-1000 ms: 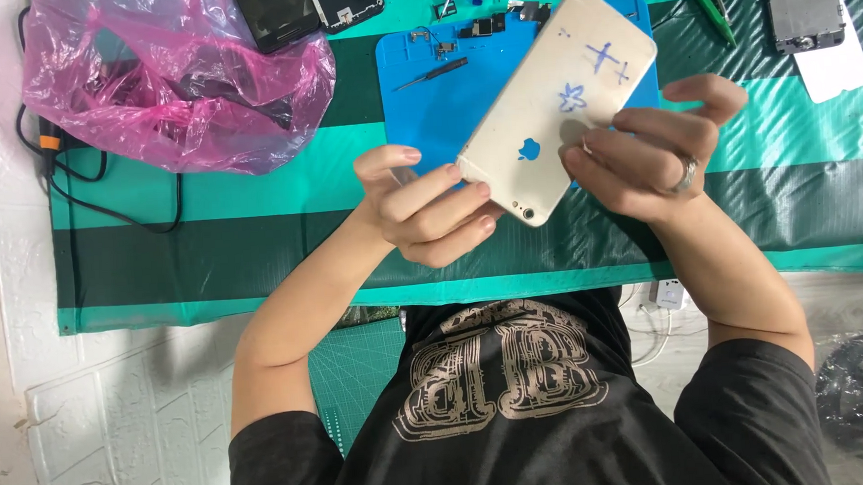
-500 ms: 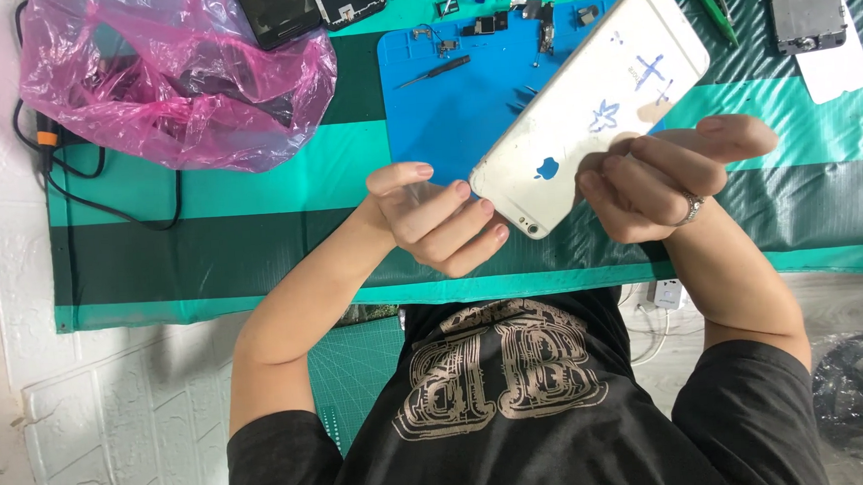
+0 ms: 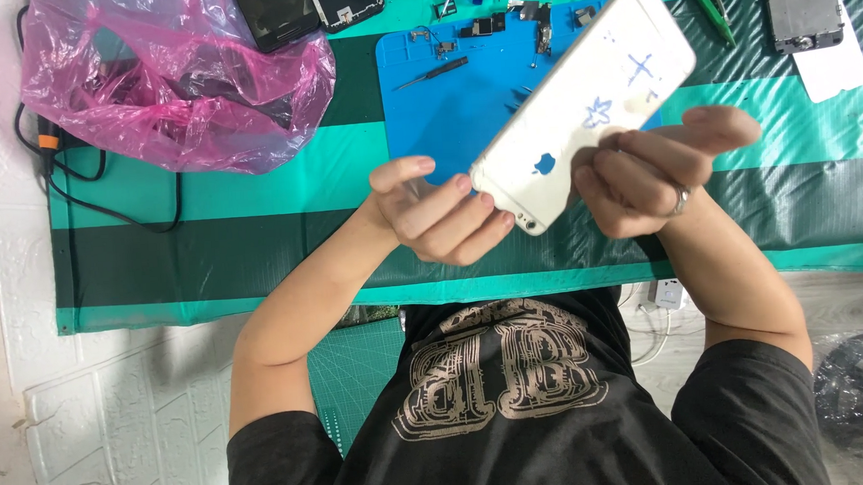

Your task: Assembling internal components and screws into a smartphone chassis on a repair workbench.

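My right hand [image 3: 644, 172], with a ring on one finger, grips a white phone [image 3: 582, 116] seen from its back, which bears blue pen marks. The phone is held tilted above the table, its upper end pointing up and to the right. The curled fingers of my left hand [image 3: 440, 213] touch the phone's lower corner. Under the phone lies a blue work mat [image 3: 444, 104] with small screws, parts and a thin black tool on it.
A teal and dark green striped cloth [image 3: 254, 242] covers the table. A crumpled pink plastic bag [image 3: 167, 79] sits at the left beside a black cable [image 3: 84, 182]. Dark phone screens [image 3: 277, 14], green tweezers [image 3: 704, 2] and a grey phone frame [image 3: 803, 2] lie along the far edge.
The phone has swung up and to the right in my right hand, and is more steeply tilted. My left hand stayed at its lower end.
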